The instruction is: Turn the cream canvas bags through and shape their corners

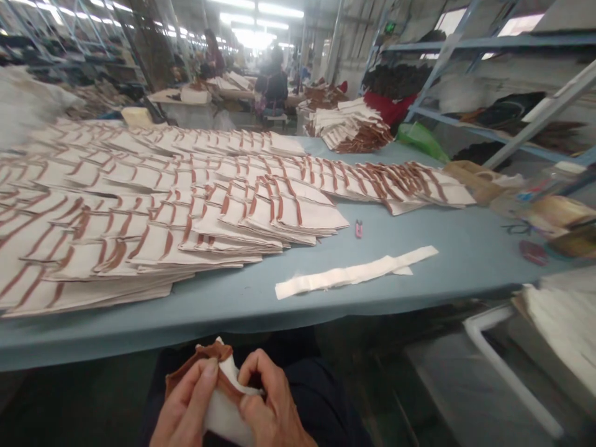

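Low at the bottom of the head view, over my lap, both hands grip a cream fabric piece (226,417) with a brown edge. My left hand (189,400) pinches the brown band between thumb and fingers. On the other side, my right hand (272,400) has its fingers bent round the cream edge and the thumb pressed on it. Part of the fabric is hidden behind the fingers. Beyond my hands, a cream cloth strip (344,274) lies on the blue-grey table (223,310), with small pink thread snips (358,229) behind it.
Overlapping rows of cream pieces with brown bands (186,217) cover the table's left and middle. A stacked pile (351,124) stands at the back, near a green bag (421,141). Metal shelving (493,42) rises at right, above a white-framed cart (512,372). People sit farther back.
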The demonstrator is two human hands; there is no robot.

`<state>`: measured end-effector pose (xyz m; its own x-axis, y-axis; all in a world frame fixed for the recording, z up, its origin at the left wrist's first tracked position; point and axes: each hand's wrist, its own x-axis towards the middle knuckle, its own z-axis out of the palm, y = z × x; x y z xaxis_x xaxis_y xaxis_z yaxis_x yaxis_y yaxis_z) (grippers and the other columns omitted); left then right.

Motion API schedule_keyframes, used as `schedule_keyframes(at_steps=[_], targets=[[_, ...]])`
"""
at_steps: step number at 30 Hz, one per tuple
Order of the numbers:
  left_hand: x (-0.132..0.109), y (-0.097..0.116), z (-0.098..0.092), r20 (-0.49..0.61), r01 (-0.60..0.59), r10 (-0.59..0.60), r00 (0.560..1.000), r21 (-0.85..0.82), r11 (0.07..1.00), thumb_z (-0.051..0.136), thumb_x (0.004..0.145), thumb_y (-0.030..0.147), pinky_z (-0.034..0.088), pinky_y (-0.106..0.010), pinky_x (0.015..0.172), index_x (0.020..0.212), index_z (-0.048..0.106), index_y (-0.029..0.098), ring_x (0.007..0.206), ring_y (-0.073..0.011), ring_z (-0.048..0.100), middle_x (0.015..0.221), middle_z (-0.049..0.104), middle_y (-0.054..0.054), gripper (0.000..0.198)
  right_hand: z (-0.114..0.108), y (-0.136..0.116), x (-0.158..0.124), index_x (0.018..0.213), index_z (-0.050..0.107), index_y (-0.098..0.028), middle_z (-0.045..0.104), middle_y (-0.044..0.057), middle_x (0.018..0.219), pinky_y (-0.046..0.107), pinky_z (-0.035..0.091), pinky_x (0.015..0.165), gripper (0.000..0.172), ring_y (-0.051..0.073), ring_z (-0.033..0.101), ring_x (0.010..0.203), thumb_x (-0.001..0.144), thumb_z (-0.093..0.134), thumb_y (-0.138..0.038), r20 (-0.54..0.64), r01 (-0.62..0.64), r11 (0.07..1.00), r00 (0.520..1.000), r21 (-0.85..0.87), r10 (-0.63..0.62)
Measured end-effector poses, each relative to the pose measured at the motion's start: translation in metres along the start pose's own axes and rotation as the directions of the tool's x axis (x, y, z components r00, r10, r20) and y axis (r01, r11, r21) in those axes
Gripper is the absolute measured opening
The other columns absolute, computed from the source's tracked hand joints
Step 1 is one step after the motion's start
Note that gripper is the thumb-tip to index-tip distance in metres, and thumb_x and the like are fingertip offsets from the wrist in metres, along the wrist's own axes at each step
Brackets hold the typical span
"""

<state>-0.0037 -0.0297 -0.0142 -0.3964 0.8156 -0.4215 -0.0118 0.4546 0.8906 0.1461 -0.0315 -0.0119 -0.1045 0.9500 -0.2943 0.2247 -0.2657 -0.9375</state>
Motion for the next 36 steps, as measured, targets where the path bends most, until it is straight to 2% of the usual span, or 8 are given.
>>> schedule_keyframes(at_steps=[4, 7, 13, 17, 23, 26, 29, 36], targets=[[0.018, 0.004, 0.021, -0.059, -0.055, 0.058, 0.997, 0.055, 0.997, 0.067, 0.079, 0.071, 0.057, -0.031, 0.07, 0.097, 0.074, 0.016, 0.078, -0.0251, 0.067, 0.085, 0.075, -0.005, 0.058, -0.023, 0.004, 0.019, 0.092, 0.067, -0.025, 0.073, -0.002, 0.094, 0.023, 0.051, 0.077, 0.029, 0.017, 0.07, 0.09, 0.084, 0.042, -0.012, 0.021, 0.176, 0.98, 0.984, -0.088, -0.175], [0.026, 0.007, 0.038, 0.046, -0.217, 0.212, 0.976, 0.198, 0.956, 0.057, 0.088, 0.066, 0.048, -0.026, 0.059, 0.078, 0.065, 0.019, 0.063, -0.0188, 0.057, 0.065, 0.061, 0.001, 0.049, -0.06, 0.007, 0.05, 0.091, 0.065, -0.022, 0.071, -0.001, 0.077, 0.023, 0.052, 0.065, 0.017, 0.015, 0.068, 0.067, 0.087, 0.049, -0.019, -0.17, 0.309, 0.826, 0.887, -0.472, -0.429], [0.032, 0.01, 0.061, 0.259, -0.479, 0.408, 0.875, 0.347, 0.807, 0.04, 0.1, 0.054, 0.039, -0.023, 0.05, 0.069, 0.05, 0.023, 0.051, -0.0144, 0.048, 0.057, 0.048, 0.005, 0.045, -0.116, 0.009, 0.12, 0.129, 0.065, -0.019, 0.068, 0.013, 0.137, 0.035, 0.054, 0.088, 0.041, 0.027, 0.07, 0.109, 0.089, 0.056, -0.019, -0.208, 0.245, 0.697, 0.842, -0.674, -0.497], [0.037, 0.013, 0.072, 0.364, -0.56, 0.434, 0.824, 0.41, 0.72, 0.033, 0.104, 0.048, 0.04, -0.023, 0.053, 0.074, 0.051, 0.022, 0.053, -0.0142, 0.052, 0.059, 0.05, 0.005, 0.044, -0.114, 0.01, 0.137, 0.122, 0.071, -0.02, 0.07, 0.011, 0.136, 0.034, 0.053, 0.08, 0.04, 0.026, 0.073, 0.094, 0.089, 0.051, -0.01, -0.148, 0.239, 0.652, 0.864, -0.72, -0.481], [0.041, 0.02, 0.082, 0.472, -0.62, 0.41, 0.78, 0.496, 0.608, 0.034, 0.106, 0.039, 0.042, -0.024, 0.057, 0.073, 0.05, 0.023, 0.054, -0.0156, 0.061, 0.058, 0.057, 0.003, 0.04, -0.115, 0.017, 0.142, 0.099, 0.074, -0.023, 0.077, 0.007, 0.112, 0.03, 0.048, 0.081, 0.023, 0.023, 0.07, 0.092, 0.094, 0.052, -0.021, -0.214, 0.221, 0.714, 0.859, -0.664, -0.465], [0.039, 0.029, 0.092, 0.558, -0.662, 0.366, 0.745, 0.549, 0.51, 0.036, 0.106, 0.029, 0.049, -0.026, 0.065, 0.111, 0.064, 0.019, 0.067, -0.0208, 0.073, 0.073, 0.074, -0.003, 0.031, -0.117, 0.019, 0.147, 0.092, 0.073, -0.022, 0.076, 0.006, 0.087, 0.029, 0.044, 0.073, 0.026, 0.022, 0.067, 0.078, 0.098, 0.051, -0.033, -0.32, 0.175, 0.789, 0.845, -0.589, -0.427], [0.041, 0.039, 0.114, 0.636, -0.701, 0.3, 0.711, 0.611, 0.367, 0.04, 0.105, 0.023, 0.056, -0.034, 0.072, 0.153, 0.044, 0.012, 0.078, -0.0289, 0.079, 0.086, 0.08, -0.012, 0.05, -0.116, 0.021, 0.149, 0.077, 0.069, -0.022, 0.064, 0.0, 0.061, 0.028, 0.036, 0.063, 0.034, 0.018, 0.055, 0.059, 0.098, 0.052, -0.042, -0.397, 0.161, 0.858, 0.834, -0.488, -0.383], [0.048, 0.05, 0.164, 0.692, -0.705, 0.143, 0.708, 0.702, 0.095, 0.047, 0.096, 0.006, 0.062, -0.042, 0.078, 0.164, 0.032, 0.011, 0.086, -0.0357, 0.08, 0.091, 0.08, -0.02, 0.07, -0.133, 0.024, 0.153, 0.075, 0.066, -0.019, 0.053, -0.005, 0.055, 0.025, 0.035, 0.052, 0.048, 0.013, 0.044, 0.051, 0.096, 0.051, -0.058, -0.543, 0.238, 0.959, 0.79, -0.154, -0.283]])
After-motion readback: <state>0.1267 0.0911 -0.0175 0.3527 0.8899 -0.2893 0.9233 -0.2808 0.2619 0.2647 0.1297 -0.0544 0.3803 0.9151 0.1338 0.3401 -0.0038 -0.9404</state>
